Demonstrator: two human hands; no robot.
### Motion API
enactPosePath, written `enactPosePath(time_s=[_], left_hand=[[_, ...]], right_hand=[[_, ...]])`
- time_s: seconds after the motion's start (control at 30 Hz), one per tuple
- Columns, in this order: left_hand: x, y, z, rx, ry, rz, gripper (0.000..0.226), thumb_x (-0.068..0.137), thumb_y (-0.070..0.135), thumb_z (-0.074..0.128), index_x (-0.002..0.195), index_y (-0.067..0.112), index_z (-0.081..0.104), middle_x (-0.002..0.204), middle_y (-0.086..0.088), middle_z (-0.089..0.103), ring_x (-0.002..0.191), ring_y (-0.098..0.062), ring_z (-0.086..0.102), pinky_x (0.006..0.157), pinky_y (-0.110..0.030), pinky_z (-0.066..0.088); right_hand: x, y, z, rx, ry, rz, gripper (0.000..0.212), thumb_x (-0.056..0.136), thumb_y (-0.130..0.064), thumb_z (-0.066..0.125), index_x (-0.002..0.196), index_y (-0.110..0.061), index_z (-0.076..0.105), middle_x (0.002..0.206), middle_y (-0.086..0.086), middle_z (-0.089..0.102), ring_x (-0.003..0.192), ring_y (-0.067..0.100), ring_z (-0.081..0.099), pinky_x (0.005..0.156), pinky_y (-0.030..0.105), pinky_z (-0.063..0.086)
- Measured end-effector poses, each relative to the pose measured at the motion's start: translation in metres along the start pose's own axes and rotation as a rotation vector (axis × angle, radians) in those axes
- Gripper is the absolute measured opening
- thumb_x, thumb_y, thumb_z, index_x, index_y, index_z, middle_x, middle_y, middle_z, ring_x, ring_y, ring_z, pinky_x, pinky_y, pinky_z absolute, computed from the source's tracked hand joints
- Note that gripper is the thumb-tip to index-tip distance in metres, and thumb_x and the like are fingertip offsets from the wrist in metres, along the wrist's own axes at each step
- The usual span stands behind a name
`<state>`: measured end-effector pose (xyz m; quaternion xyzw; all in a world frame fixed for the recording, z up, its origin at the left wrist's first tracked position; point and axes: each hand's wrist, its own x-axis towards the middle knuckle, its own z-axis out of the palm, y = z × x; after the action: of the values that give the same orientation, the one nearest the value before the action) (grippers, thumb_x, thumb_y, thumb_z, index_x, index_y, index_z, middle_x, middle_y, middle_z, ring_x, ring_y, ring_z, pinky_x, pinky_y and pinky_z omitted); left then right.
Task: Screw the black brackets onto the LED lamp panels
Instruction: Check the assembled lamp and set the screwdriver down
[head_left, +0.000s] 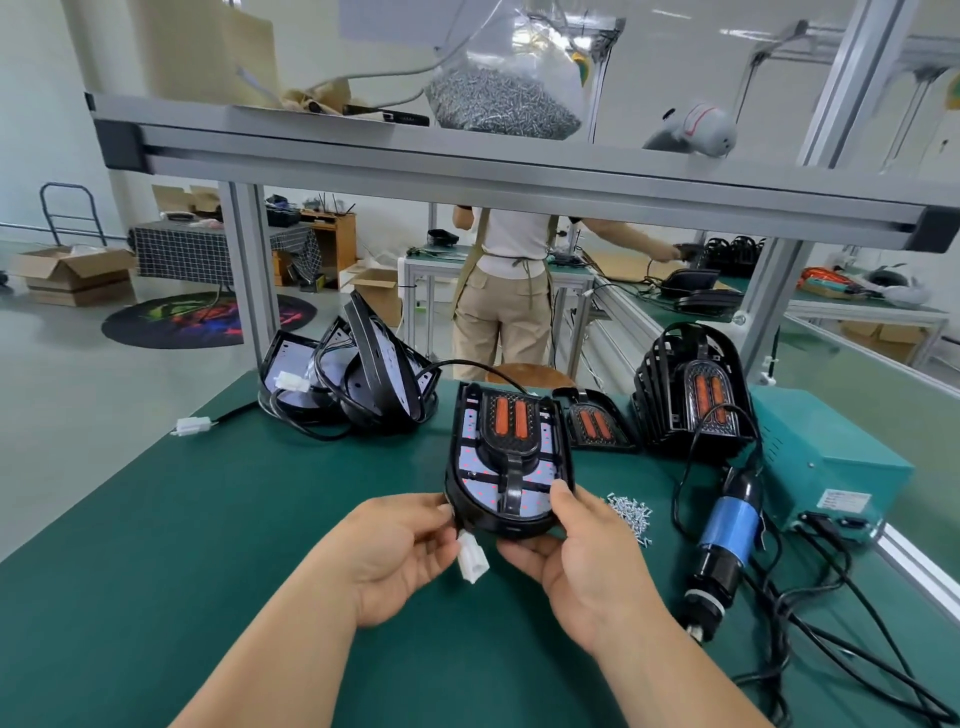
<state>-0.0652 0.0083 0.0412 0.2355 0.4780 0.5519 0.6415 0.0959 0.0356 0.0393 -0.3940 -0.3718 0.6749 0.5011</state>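
Green matting covers the tabletop (156, 545) under an aluminium-framed shelf; a second person works at a bench beyond.

Both hands hold one black D-shaped LED lamp panel (509, 457) just above the mat, centre of view. Left hand (400, 556): fingers closed on the panel's lower left rim, with a white plastic connector (471, 558) hanging beside them. Right hand (587, 561): fingers closed on the lower right rim, thumb on the edge.

A black bracket with two orange strips (511, 431) sits on the panel face; I cannot tell whether it is fully seated.

Orientation: the panel's long axis runs away from me. Rounded end towards me, flat end far, face tilted up towards the camera. The bracket's stem points to the rounded end.

My judgement on the step: press the bracket flat and line it up before letting go with the right hand. Then lay the panel flat on the mat and pin it with the left hand. The blue-banded electric screwdriver (727, 535) lies to the right, near the loose pile of small silver screws (631, 512).

Unfinished panels (358, 384) stand far left; stacked brackets (696, 389) far right.
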Motion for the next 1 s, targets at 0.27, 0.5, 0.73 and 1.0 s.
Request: enactPosePath(time_s=[0.27, 0.5, 0.73, 1.0], left_hand=[[0.008, -0.013, 0.008, 0.184, 0.281, 0.245, 0.019, 0.095, -0.011, 0.051, 0.101, 0.005, 0.061, 0.08, -0.008, 0.058, 0.075, -0.015, 0.058, 0.066, -0.025, 0.055], [0.009, -0.012, 0.015, -0.381, 0.166, 0.127, 0.042, 0.101, 0.039, 0.049, 0.108, 0.003, 0.068, 0.097, -0.011, 0.072, 0.079, -0.02, 0.066, 0.07, -0.032, 0.055], [0.001, -0.015, 0.016, -0.15, -0.042, 0.109, 0.061, 0.061, 0.025, 0.075, 0.119, 0.011, 0.066, 0.107, -0.01, 0.076, 0.082, -0.016, 0.074, 0.078, -0.032, 0.052], [0.003, -0.013, 0.013, -0.252, -0.039, 0.187, 0.068, 0.074, 0.023, 0.066, 0.137, -0.001, 0.052, 0.124, -0.021, 0.068, 0.122, -0.038, 0.06, 0.105, -0.048, 0.046]], right_hand=[[-0.002, -0.005, 0.004, 0.222, -0.055, 0.017, 0.029, 0.105, -0.016, 0.042, 0.113, 0.002, 0.063, 0.1, 0.022, 0.075, 0.078, 0.033, 0.075, 0.062, 0.042, 0.062], [-0.004, 0.008, 0.009, -0.074, -0.063, 0.024, 0.031, 0.107, -0.023, 0.04, 0.101, -0.015, 0.07, 0.094, 0.004, 0.078, 0.075, 0.018, 0.072, 0.063, 0.035, 0.059], [0.0, 0.008, 0.005, -0.105, -0.046, 0.028, 0.035, 0.108, -0.026, 0.037, 0.103, -0.018, 0.07, 0.098, 0.002, 0.078, 0.086, 0.019, 0.073, 0.069, 0.036, 0.058], [-0.002, -0.001, -0.002, -0.127, -0.109, 0.103, 0.02, 0.1, -0.033, 0.055, 0.104, -0.025, 0.073, 0.101, -0.002, 0.077, 0.074, 0.026, 0.073, 0.061, 0.032, 0.057]])
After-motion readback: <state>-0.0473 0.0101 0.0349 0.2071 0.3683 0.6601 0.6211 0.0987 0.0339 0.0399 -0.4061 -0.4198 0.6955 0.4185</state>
